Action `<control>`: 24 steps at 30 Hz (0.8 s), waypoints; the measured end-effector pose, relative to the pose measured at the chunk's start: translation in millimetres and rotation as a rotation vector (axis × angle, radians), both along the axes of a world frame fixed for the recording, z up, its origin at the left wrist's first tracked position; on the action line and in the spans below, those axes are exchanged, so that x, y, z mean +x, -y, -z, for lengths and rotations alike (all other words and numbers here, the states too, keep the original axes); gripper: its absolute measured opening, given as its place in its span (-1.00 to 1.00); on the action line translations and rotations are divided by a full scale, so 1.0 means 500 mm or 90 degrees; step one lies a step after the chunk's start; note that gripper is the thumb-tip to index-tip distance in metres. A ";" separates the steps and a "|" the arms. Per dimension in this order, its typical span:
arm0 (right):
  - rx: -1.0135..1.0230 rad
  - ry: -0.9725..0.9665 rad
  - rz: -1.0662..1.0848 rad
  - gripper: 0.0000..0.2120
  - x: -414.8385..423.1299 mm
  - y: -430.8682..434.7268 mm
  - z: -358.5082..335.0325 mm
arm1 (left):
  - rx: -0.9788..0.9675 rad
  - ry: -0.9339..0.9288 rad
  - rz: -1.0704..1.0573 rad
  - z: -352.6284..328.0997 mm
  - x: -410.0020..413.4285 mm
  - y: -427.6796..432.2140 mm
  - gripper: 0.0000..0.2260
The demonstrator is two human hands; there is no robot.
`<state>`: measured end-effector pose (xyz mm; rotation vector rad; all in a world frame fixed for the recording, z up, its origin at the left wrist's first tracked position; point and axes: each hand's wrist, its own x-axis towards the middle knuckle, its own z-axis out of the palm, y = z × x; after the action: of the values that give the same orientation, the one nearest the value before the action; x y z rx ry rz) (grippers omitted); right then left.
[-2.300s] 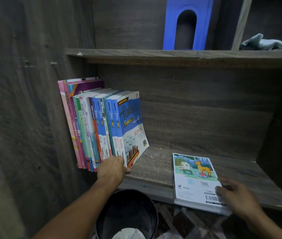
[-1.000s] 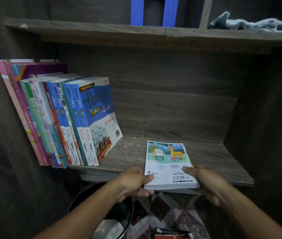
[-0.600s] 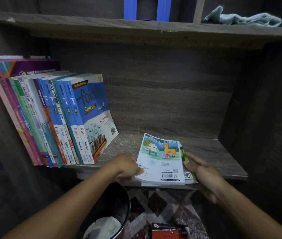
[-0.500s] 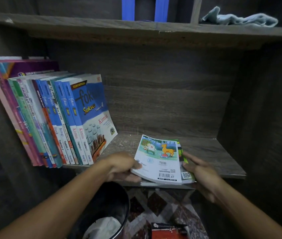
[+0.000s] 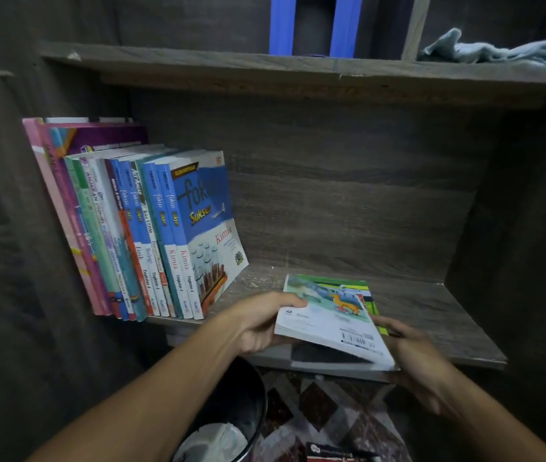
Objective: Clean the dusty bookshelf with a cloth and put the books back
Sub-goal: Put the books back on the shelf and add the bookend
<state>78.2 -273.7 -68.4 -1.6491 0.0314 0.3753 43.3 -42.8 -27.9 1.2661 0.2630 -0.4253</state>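
A thin white book with a deer picture [image 5: 330, 320] is tilted up off the lower shelf board [image 5: 431, 315], with a green book [image 5: 366, 293] and a dark one under it. My left hand [image 5: 261, 323] grips the white book's left edge, thumb on the cover. My right hand [image 5: 411, 353] is at the stack's right front corner, fingers under the books. A row of several books [image 5: 151, 235] leans against the left wall of the shelf. A pale blue cloth [image 5: 498, 51] lies on the upper shelf at the right.
A blue plastic stool [image 5: 311, 25] stands on the upper shelf [image 5: 265, 66]. Below the shelf a black bin [image 5: 231, 418] with white paper in it stands on patterned floor. Another book [image 5: 338, 453] lies on the floor at the frame's bottom edge.
My left hand left the leaning row and took the white book's left edge. The book has risen from flat to tilted, uncovering the green book beneath.
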 end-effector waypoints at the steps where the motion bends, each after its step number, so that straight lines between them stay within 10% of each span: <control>1: -0.011 0.006 0.001 -0.75 0.000 0.001 0.002 | -0.005 0.028 -0.014 -0.009 -0.001 0.001 -0.83; 16: -0.031 0.039 0.017 -0.72 -0.021 0.000 -0.001 | 0.333 0.317 -0.691 0.027 0.010 -0.088 -0.68; 24: -0.046 0.035 -0.020 -0.73 -0.019 0.010 -0.003 | 0.582 0.281 -0.590 0.095 -0.006 -0.104 -0.82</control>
<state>68.9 -278.7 -67.0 -1.7327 -0.0227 0.3568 40.5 9.1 -75.7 1.8889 0.6609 0.8639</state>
